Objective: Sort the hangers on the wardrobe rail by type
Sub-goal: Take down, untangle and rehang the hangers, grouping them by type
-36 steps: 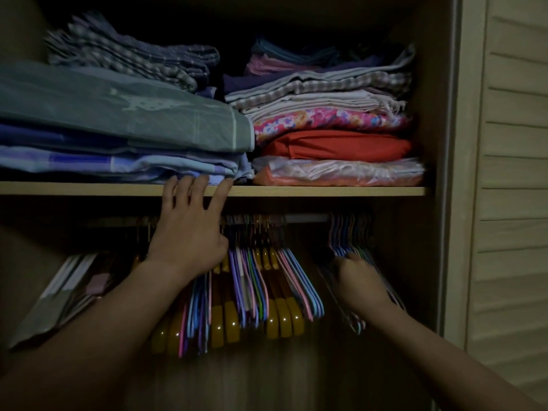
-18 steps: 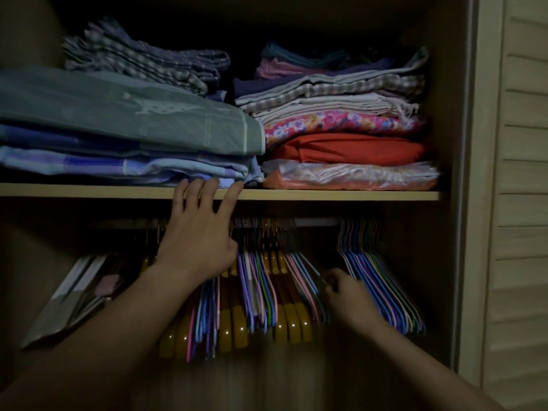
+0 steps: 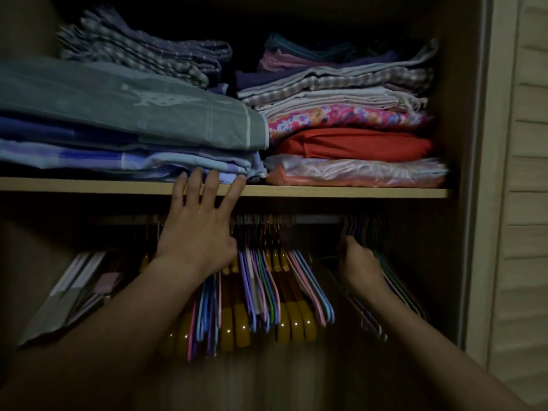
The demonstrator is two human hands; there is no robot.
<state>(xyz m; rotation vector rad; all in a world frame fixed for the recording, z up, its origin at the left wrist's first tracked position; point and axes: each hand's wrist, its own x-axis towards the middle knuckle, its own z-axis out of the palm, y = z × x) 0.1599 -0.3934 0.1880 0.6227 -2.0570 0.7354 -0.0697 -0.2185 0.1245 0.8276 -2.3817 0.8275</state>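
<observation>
Head view, dim light. Left hand is spread flat, fingers straight, tips resting on the shelf edge, palm in front of the rail; it holds nothing, just braces. Right hand is curled in at the thin colored hangers bunched at the right end of the rail. It looks like it's pinching one, but it's too dark for me to see the fingers' grip, so I can't tell. The mixed middle cluster hangs from the rail: yellow wooden hangers interleaved with thin pastel hangers. Clip-type hangers sit at the far left.

My read: mid-sort, thin ones are being collected on the right. Next move calls for picking another thin hanger out of the middle cluster, lifting its hook clear of the rail without dragging the yellow neighbors, and hooking it on beside the right bunch.
</observation>
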